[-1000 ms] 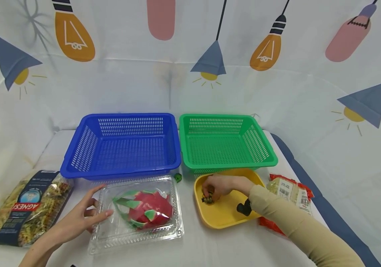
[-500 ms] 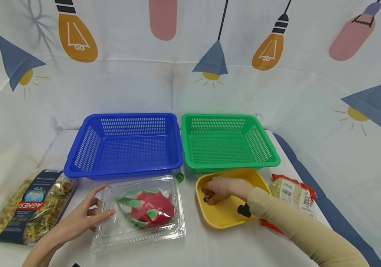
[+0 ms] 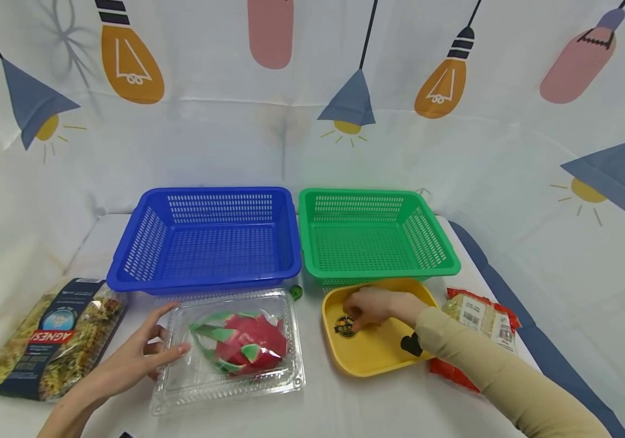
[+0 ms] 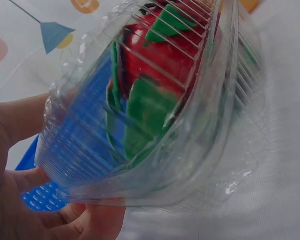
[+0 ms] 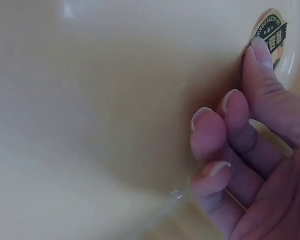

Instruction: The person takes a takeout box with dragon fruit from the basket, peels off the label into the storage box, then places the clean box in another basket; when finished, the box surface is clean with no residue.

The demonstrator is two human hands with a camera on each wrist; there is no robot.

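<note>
My left hand [image 3: 139,353] grips the left side of a clear plastic clamshell box [image 3: 181,380], thumb toward the near side and index finger at the far corner. Through its plastic show the red skin and green leaves of a dragon fruit [image 3: 252,344]. My right hand [image 3: 375,306] is inside a yellow tray [image 3: 364,362]. Its thumb [image 5: 262,55] touches the edge of a round dark sticker [image 5: 279,37] on the tray's surface. The other fingers [image 5: 207,135] of that hand are loosely bent. A black heart shape [image 3: 411,345] shows in the tray near the right sleeve.
Behind stand a blue basket [image 3: 213,283] and a green basket [image 3: 383,274], side by side. A pasta bag [image 3: 52,337] lies at the left, a red-edged food packet [image 3: 479,316] at the right, partly behind the sleeve. A small green piece [image 3: 296,292] lies between box and tray.
My right hand moved over the sticker, then shifted back to the right, leaving more of the sticker uncovered. The sticker stays in place. The left hand keeps its hold on the box.
</note>
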